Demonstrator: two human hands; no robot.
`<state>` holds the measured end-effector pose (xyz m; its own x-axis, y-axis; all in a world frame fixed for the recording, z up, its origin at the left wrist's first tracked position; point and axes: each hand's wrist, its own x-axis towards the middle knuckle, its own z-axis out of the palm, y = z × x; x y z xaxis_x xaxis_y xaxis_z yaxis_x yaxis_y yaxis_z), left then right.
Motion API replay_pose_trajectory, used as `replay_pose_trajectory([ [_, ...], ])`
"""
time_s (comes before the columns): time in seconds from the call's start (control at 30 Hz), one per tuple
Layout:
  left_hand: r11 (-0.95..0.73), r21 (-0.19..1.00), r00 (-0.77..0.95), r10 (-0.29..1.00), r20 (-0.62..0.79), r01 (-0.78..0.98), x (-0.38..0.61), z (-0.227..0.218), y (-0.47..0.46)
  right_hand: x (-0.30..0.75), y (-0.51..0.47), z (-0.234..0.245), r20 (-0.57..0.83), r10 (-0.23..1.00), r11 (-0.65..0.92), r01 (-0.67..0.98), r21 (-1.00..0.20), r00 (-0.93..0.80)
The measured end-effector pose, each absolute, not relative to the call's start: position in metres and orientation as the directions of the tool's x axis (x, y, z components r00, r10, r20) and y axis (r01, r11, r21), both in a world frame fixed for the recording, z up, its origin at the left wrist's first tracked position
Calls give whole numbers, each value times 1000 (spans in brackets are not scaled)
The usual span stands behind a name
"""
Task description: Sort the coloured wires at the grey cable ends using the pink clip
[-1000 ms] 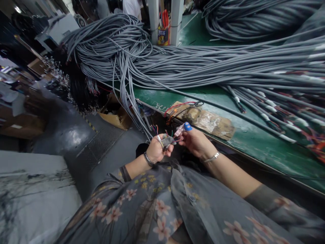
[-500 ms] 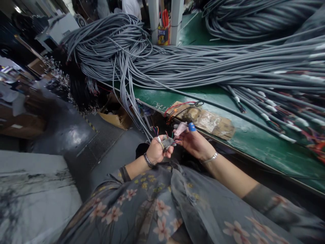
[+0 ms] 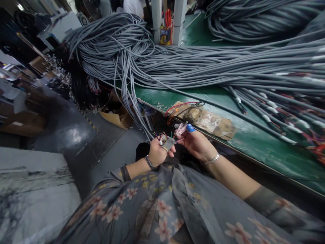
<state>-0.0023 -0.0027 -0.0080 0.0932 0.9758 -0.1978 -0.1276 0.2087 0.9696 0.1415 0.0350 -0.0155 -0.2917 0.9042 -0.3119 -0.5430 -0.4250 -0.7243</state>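
Observation:
My left hand [image 3: 156,151] is closed on the end of a grey cable, whose coloured wires [image 3: 157,136] fan out above the fingers. A grey wrapping [image 3: 168,144] with a pale band shows at its thumb; whether it is a finger cover or a held piece is unclear. My right hand [image 3: 196,144] is beside it, thumb and forefinger pinched near thin red and blue wires [image 3: 179,139]. A blue cover [image 3: 190,128] caps the right thumb, and a pale pinkish wrapping [image 3: 181,129] is at the forefinger. The fingertips hide the exact grip.
A thick bundle of grey cables [image 3: 182,64] lies across the green bench [image 3: 152,95]. Stripped, white-taped cable ends [image 3: 273,110] lie at right. A taped cardboard piece [image 3: 213,123] rests at the bench edge. An open carton [image 3: 118,117] stands below, left.
My left hand has turned slightly, so the grey wrapping faces up more and the coloured wires lean differently. The right thumb and forefinger have tilted a little, staying close to the wires.

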Motion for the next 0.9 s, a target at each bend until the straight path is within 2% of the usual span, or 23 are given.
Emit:
replay_pose_trajectory([
  [0.43, 261, 963, 92, 963, -254, -74, 1, -2, 1, 137, 38, -25, -294, 929, -371, -540, -755, -226],
  [0.6, 240, 968, 98, 968, -232, -80, -3, -4, -3, 142, 35, -22, -314, 903, -428, -575, -697, -292],
  [0.67, 240, 969, 109, 967, -232, -65, -6, -4, -6, 149, 35, -23, -348, 854, -513, -520, -683, -387],
  [0.77, 254, 967, 140, 958, -249, -23, -12, -4, -11, 158, 34, -23, -365, 750, -602, -343, -721, -551],
  [0.83, 261, 965, 171, 950, -260, 19, -14, -6, -13, 161, 33, -22, -349, 720, -579, -243, -778, -600],
  [0.9, 265, 962, 207, 940, -272, 61, -15, -10, -13, 160, 32, -18, -327, 746, -505, -173, -846, -581],
])
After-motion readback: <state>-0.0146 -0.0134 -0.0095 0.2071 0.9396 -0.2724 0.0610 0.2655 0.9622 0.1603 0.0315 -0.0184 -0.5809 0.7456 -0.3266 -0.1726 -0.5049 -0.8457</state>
